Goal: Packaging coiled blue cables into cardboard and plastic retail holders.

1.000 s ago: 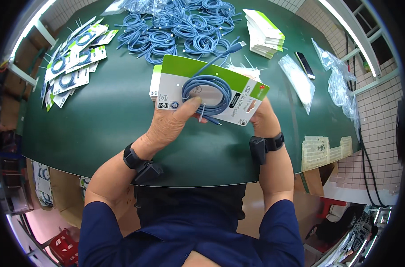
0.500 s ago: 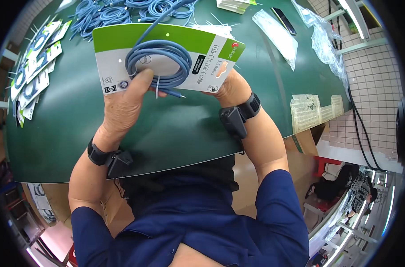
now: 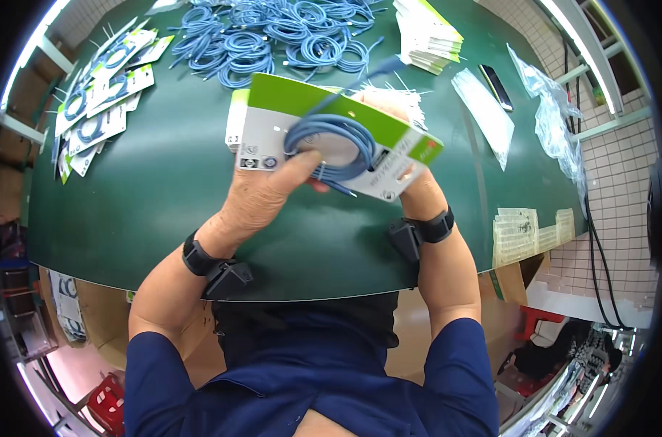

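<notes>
A green-and-white packaging card (image 3: 265, 120) is held tilted above the table, with a coiled blue cable (image 3: 360, 142) against its front. My left hand (image 3: 262, 193) grips the card's lower left part, its thumb pressing on the coil and its other fingers mostly behind. One cable end pokes out below the coil; another stretch rises past the card's top edge, blurred. My right hand (image 3: 424, 193) holds the card from behind at its right end. Skin shows through the hang hole and above the top edge, but most of its fingers are hidden.
Many loose blue cable coils (image 3: 247, 54) lie at the back. Carded cables (image 3: 98, 124) overlap at left. A stack of cards (image 3: 427, 36), white ties (image 3: 411, 105), a clear plastic sleeve (image 3: 484, 113) and a phone (image 3: 497, 87) lie toward the back right. Printed paper (image 3: 516, 237) lies near the right edge.
In the picture, the card and both hands have shifted right and down, and the card has tilted further. The view has moved too, showing more of the table's back.
</notes>
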Demonstrator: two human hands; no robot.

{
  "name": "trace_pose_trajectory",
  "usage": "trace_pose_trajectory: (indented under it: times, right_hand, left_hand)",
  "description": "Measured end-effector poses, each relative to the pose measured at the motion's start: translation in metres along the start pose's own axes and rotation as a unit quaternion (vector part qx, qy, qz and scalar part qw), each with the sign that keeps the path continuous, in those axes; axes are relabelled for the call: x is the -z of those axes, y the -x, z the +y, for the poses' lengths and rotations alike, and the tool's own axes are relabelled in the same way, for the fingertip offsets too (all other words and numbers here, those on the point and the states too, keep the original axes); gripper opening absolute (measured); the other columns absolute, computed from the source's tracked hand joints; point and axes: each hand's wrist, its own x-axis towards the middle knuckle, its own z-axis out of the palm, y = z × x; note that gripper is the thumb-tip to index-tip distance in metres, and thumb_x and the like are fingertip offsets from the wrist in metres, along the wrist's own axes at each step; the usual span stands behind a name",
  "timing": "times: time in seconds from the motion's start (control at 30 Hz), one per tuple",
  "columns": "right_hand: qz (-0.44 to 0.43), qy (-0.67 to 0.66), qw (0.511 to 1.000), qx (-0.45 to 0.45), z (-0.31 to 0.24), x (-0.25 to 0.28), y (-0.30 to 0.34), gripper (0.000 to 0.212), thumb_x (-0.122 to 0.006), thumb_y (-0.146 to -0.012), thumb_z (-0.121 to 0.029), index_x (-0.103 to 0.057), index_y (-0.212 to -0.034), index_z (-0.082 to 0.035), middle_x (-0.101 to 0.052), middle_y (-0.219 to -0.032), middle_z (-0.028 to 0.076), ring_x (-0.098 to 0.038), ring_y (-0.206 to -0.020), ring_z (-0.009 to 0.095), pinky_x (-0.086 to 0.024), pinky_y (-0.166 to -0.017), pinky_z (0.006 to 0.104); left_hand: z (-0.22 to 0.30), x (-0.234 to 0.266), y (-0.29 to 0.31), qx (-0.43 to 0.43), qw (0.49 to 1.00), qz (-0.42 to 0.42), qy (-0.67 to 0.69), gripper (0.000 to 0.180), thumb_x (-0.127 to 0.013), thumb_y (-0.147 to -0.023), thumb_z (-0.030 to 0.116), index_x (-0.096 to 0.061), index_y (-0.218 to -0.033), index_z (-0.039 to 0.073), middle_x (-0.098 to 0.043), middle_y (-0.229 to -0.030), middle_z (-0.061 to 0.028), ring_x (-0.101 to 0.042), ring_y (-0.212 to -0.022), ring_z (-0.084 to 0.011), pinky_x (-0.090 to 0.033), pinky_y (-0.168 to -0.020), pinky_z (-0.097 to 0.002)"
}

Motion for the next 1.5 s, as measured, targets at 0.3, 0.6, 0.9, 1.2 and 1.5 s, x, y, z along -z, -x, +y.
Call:
trace_pose_trajectory:
  times: [0.3,0.6,0.9,1.2,1.5]
  right_hand:
    - [0.037,0.070,0.994,-0.070,-0.007,-0.011,-0.008,0.020,-0.071,-0.101,-0.016,-0.063,-0.089,-0.003,-0.063,-0.075,0.000,-0.061,-0.066,0.006,-0.049,-0.058,0.0233]
    - [0.064,-0.017,0.986,-0.153,-0.025,-0.010,-0.002,0.017,-0.072,-0.100,-0.011,-0.064,-0.089,-0.002,-0.065,-0.078,0.001,-0.064,-0.063,0.008,-0.051,-0.059,0.0233]
    - [0.018,0.031,0.992,-0.125,-0.032,-0.011,-0.008,0.017,-0.072,-0.102,-0.013,-0.064,-0.093,-0.001,-0.066,-0.082,0.001,-0.067,-0.073,0.010,-0.052,-0.065,0.0241]
    - [0.127,-0.221,0.960,-0.114,-0.036,0.004,0.001,0.023,-0.066,-0.106,-0.012,-0.060,-0.125,-0.001,-0.072,-0.112,0.013,-0.067,-0.105,0.016,-0.055,-0.089,0.0291]
    - [0.228,0.309,0.920,0.081,-0.033,-0.041,0.000,0.022,-0.065,-0.105,-0.010,-0.064,-0.124,0.001,-0.073,-0.110,0.013,-0.069,-0.098,0.014,-0.054,-0.081,0.0240]
  left_hand:
    - [-0.010,0.022,-0.001,0.030,0.995,-0.089,0.046,0.029,-0.074,-0.094,0.000,-0.066,-0.121,0.004,-0.069,-0.116,-0.0112,-0.072,-0.101,-0.0215,-0.062,-0.082,-0.0367]
    - [-0.021,0.025,-0.017,-0.038,0.991,-0.125,-0.002,0.010,-0.078,-0.091,-0.004,-0.072,-0.094,0.004,-0.070,-0.107,-0.0084,-0.071,-0.094,-0.0165,-0.059,-0.088,-0.0318]
    - [-0.025,0.042,-0.018,-0.117,0.988,-0.074,-0.072,0.014,-0.075,-0.093,-0.004,-0.072,-0.104,0.003,-0.073,-0.104,-0.0064,-0.071,-0.094,-0.0163,-0.059,-0.083,-0.0299]
    - [-0.008,0.010,-0.009,0.001,0.993,0.089,0.082,0.019,-0.069,-0.099,-0.001,-0.071,-0.117,-0.003,-0.073,-0.116,-0.0095,-0.072,-0.099,-0.0171,-0.062,-0.078,-0.0282]
    - [0.005,0.034,-0.045,-0.129,0.970,0.130,0.160,0.021,-0.074,-0.099,0.007,-0.072,-0.114,-0.008,-0.075,-0.111,-0.0107,-0.074,-0.092,-0.0176,-0.063,-0.082,-0.0318]
